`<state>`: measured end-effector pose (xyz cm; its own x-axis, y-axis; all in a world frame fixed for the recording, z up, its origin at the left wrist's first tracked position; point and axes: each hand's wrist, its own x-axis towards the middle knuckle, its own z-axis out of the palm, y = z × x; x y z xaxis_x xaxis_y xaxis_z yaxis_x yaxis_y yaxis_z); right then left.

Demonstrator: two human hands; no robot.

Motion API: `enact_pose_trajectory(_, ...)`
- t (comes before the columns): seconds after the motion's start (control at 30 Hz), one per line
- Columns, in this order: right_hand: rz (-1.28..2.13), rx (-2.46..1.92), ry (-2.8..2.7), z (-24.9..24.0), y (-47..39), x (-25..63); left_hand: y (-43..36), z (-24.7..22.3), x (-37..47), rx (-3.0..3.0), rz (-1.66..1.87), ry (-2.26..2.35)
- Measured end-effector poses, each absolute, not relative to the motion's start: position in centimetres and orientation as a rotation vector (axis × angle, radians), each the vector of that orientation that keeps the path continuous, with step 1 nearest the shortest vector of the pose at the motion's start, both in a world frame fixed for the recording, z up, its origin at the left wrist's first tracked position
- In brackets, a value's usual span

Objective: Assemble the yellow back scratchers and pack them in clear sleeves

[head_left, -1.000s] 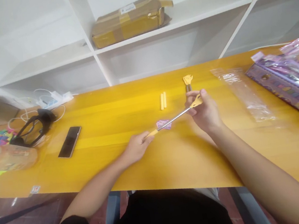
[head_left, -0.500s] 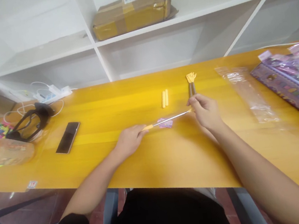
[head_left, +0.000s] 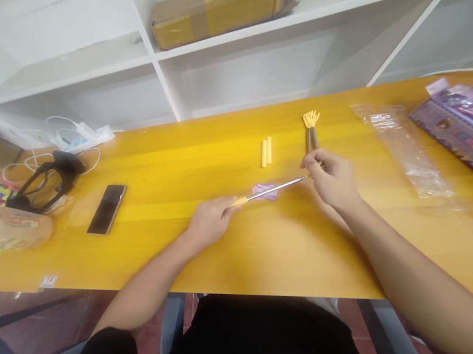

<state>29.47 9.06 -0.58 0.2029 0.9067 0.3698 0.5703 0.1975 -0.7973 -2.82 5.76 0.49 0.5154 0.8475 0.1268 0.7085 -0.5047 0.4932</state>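
Observation:
A thin silver rod with a yellow handle (head_left: 275,188), apparently a back scratcher, stretches between my two hands just above the table. My left hand (head_left: 210,221) is wrapped around the yellow handle. At the rod's far end, my right hand (head_left: 335,181) pinches with thumb and fingers, which mostly hide that tip. Just beyond the right hand lie back scratchers with yellow claw heads (head_left: 311,119) and dark shafts. Two short yellow sticks (head_left: 267,152) rest side by side behind the rod. Under the rod lies a small purple card (head_left: 264,191), partly covered.
A phone (head_left: 106,210) and black strapped goggles or headgear (head_left: 46,187) lie at left, beside a clear tub (head_left: 12,227) of colourful pieces. Clear plastic sleeves (head_left: 411,148) and a purple patterned box (head_left: 466,135) are at right. A taped carton (head_left: 218,8) sits on the shelf.
The camera view has shifted slightly, moving the scene a little. Both hands keep hold of the rod; a yellow bit at its right end shows less now.

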Motion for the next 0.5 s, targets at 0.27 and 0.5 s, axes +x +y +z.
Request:
enact_pose_trajectory(0.27,0.408,-1.463,-1.566,-0.2,8.3,27.9,5.4,0.7,-2.7,2.389,0.526,1.251)
enact_pose_trajectory(0.5,0.426,-1.471,-1.575,-0.1,7.3,26.0,4.5,0.6,-1.8,2.304,0.531,1.226)
